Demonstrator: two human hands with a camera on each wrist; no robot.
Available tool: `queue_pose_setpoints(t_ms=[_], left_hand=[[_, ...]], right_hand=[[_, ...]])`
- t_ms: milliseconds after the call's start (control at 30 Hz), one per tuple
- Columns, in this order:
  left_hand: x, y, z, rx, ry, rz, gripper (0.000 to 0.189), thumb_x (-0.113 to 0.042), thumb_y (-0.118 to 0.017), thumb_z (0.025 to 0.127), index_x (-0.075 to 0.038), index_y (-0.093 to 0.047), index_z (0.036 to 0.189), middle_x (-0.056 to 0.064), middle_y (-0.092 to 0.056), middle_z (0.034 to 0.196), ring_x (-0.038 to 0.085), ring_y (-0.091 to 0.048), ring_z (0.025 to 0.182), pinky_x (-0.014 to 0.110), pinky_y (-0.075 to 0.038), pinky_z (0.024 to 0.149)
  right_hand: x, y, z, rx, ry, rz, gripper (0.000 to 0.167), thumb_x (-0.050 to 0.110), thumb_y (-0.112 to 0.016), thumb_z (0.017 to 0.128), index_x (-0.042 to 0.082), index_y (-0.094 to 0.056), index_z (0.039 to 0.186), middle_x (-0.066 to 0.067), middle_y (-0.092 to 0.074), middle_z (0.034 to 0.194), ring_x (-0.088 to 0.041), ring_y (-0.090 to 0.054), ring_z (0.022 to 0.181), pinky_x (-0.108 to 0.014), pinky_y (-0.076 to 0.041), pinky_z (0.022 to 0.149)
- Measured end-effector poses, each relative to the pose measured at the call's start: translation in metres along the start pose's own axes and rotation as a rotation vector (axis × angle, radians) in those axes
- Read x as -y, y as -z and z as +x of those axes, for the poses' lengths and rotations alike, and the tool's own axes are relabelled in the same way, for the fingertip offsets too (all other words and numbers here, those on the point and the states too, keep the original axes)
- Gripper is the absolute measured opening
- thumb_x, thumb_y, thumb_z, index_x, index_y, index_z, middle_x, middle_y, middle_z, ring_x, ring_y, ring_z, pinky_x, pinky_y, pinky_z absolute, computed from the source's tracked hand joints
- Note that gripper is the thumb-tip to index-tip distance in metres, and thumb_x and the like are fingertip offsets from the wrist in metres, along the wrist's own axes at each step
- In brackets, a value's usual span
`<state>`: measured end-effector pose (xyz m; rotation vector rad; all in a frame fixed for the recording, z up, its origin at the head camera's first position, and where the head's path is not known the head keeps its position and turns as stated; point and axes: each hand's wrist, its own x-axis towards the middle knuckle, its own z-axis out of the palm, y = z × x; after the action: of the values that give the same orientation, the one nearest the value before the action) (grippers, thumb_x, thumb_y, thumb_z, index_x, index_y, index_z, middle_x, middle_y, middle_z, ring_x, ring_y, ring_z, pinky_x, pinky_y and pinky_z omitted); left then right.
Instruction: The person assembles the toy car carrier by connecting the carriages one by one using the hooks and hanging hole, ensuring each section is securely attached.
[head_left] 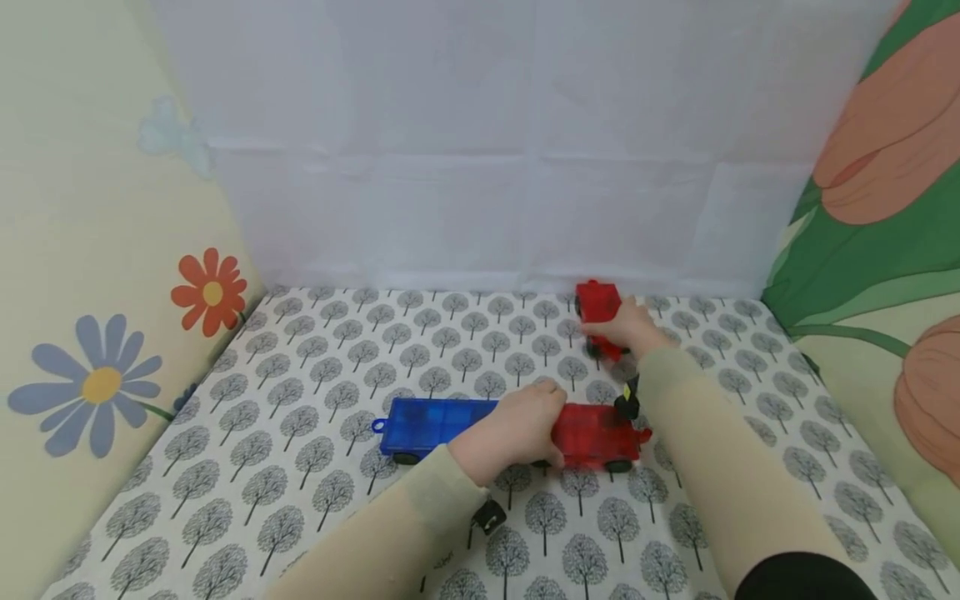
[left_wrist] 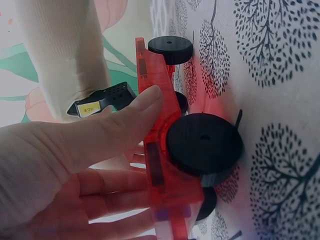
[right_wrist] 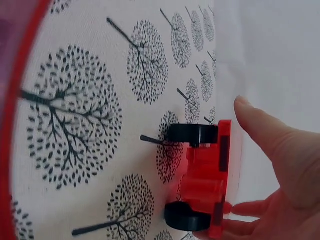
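A see-through red toy car base [head_left: 592, 433] with black wheels is held in my left hand [head_left: 517, 425]. In the left wrist view the thumb [left_wrist: 145, 107] presses one side of this red base [left_wrist: 167, 205], the other fingers behind it. End to end with it lies a blue toy car base [head_left: 435, 421] with a loop hitch; my hand hides where they meet. Farther back stands a small red toy car [head_left: 598, 302]. My right hand [head_left: 633, 329] reaches over it, its thumb extended past the car [right_wrist: 225, 185], fingers partly hidden behind it.
White cloth with printed trees [head_left: 300, 492] covers the surface. A white sheet [head_left: 480, 167] hangs just behind the small red car. Flower-printed panels [head_left: 97, 250] stand at left and right. Small black cameras [head_left: 489, 517] are worn on the wrists.
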<state>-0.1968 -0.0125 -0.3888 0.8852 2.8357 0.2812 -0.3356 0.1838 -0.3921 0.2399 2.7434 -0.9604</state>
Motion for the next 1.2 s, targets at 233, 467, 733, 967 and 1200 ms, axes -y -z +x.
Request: queue_pose_setpoints(t_ms=[233, 467, 733, 967, 1200], left_hand=[[0.0, 0.002, 0.001, 0.006, 0.0, 0.016, 0.073, -0.039, -0.093, 0.065, -0.005, -0.062, 0.122, 0.002, -0.059, 0.105, 0.014, -0.058, 0.091, 0.028, -0.049, 0.08], [0.0, 0.003, 0.0, 0.014, 0.003, 0.027, 0.075, -0.039, -0.092, 0.065, -0.005, -0.061, 0.124, 0.002, -0.059, 0.107, 0.016, -0.058, 0.094, 0.029, -0.049, 0.082], [0.0, 0.002, 0.001, 0.011, -0.002, 0.029, 0.074, -0.039, -0.092, 0.065, -0.006, -0.061, 0.123, 0.002, -0.059, 0.107, 0.016, -0.058, 0.094, 0.029, -0.049, 0.082], [0.0, 0.001, 0.002, 0.005, -0.005, 0.013, 0.072, -0.038, -0.093, 0.065, -0.006, -0.062, 0.121, 0.002, -0.059, 0.105, 0.015, -0.058, 0.091, 0.029, -0.049, 0.08], [0.001, 0.0, 0.002, -0.006, -0.006, 0.001, 0.069, -0.037, -0.093, 0.064, -0.006, -0.062, 0.118, 0.0, -0.059, 0.102, 0.014, -0.058, 0.088, 0.029, -0.049, 0.079]], right_hand=[[0.007, -0.001, -0.004, -0.031, 0.013, -0.081, 0.101, 0.052, -0.071, 0.085, -0.014, -0.025, 0.146, -0.033, -0.042, 0.137, -0.04, -0.051, 0.114, -0.049, -0.049, 0.091], [0.009, -0.004, -0.002, -0.006, -0.062, -0.048, 0.094, 0.049, -0.076, 0.082, -0.012, -0.035, 0.14, -0.027, -0.052, 0.126, -0.035, -0.057, 0.103, -0.041, -0.054, 0.077], [0.009, -0.004, -0.002, -0.008, -0.095, -0.035, 0.105, 0.044, -0.077, 0.083, -0.01, -0.017, 0.15, -0.031, -0.046, 0.134, -0.04, -0.052, 0.114, -0.048, -0.052, 0.086], [0.009, 0.001, -0.006, 0.012, -0.098, 0.033, 0.093, 0.032, -0.077, 0.084, -0.006, -0.021, 0.148, -0.028, -0.047, 0.131, -0.037, -0.055, 0.106, -0.043, -0.054, 0.077], [0.008, 0.01, -0.009, 0.025, -0.048, 0.026, 0.096, 0.03, -0.075, 0.086, -0.006, -0.015, 0.151, -0.03, -0.04, 0.138, -0.041, -0.048, 0.116, -0.048, -0.052, 0.085]])
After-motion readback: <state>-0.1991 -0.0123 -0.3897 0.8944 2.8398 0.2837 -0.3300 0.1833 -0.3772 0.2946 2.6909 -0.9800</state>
